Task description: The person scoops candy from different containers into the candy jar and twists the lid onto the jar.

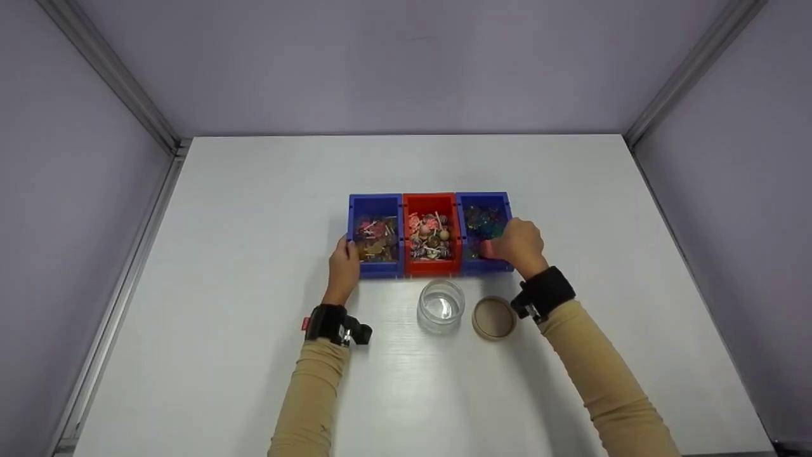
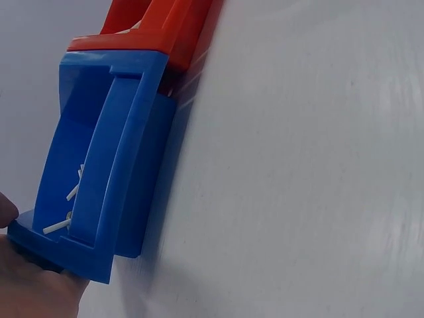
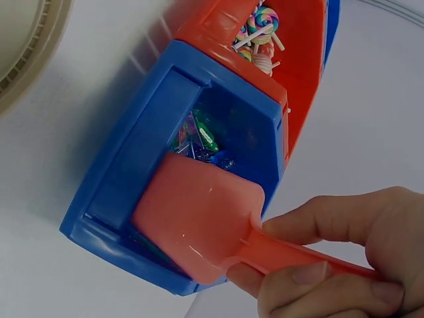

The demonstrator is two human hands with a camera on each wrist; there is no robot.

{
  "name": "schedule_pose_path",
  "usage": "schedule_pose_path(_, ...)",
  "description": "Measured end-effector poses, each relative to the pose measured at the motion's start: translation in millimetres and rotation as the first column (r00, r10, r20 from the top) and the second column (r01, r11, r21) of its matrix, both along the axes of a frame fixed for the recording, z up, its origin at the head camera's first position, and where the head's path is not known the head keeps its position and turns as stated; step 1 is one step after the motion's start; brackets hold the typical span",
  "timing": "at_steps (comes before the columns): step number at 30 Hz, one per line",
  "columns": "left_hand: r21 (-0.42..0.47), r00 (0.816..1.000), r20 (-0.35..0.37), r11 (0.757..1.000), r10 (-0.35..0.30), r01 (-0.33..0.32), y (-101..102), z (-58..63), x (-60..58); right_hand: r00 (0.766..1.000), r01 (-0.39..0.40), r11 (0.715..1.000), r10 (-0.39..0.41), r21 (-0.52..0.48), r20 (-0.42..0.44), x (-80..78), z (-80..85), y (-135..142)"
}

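My right hand (image 3: 351, 258) grips the handle of a pink scoop (image 3: 205, 215), whose bowl is down inside the right blue bin (image 3: 139, 152) among shiny wrapped candies (image 3: 207, 139). With thumb and fingers, my left hand (image 1: 343, 270) holds the outer side wall of the left blue bin (image 2: 119, 172), where lollipops (image 1: 375, 236) lie. Between the two blue bins sits a red bin (image 1: 431, 266) of small swirl lollipops (image 3: 265, 25). In front of the row stands a glass jar (image 1: 441, 308) with its mouth uncovered.
A round tan lid (image 1: 494, 318) lies to the right of the jar, near my right wrist. The white table (image 1: 254, 190) is bordered by pale walls (image 1: 406, 70) at the back and both sides.
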State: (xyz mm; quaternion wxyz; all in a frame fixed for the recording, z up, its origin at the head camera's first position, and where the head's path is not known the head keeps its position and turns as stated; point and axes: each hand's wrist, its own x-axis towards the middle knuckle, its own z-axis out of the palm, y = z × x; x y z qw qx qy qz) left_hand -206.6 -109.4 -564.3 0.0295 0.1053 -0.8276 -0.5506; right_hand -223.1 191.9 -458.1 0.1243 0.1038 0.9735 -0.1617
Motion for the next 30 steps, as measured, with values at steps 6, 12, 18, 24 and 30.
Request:
schedule_pose_path(6, 0.013, 1.0, 0.021, 1.0, -0.013, 0.013, -1, -2.2, -1.5, 0.999, 0.002, 1.0, -0.001, -0.011, 0.044, 2.2, 2.1, 1)
schedule_pose_path(12, 0.027, 1.0, 0.015, 1.0, -0.015, 0.015, 0, -3.0, -2.5, 0.996, -0.004, 1.0, 0.005, -0.006, 0.09, 3.5, 5.6, 0)
schedule_pose_path(18, 0.011, 1.0, 0.002, 1.0, -0.004, 0.004, 0, -3.1, -1.0, 0.997, 0.007, 0.999, -0.005, -0.032, 0.073, 3.9, 2.4, 0)
schedule_pose_path(24, 0.025, 1.0, 0.013, 1.0, -0.012, 0.012, 0, -4.2, -1.0, 1.0, 0.005, 0.999, -0.004, -0.051, 0.025, 7.5, -3.5, 1)
schedule_pose_path(30, 0.036, 0.999, 0.034, 0.999, -0.013, 0.012, 1, -3.9, -1.2, 0.999, 0.003, 0.999, -0.006, -0.047, -0.049, 14.6, -10.9, 0)
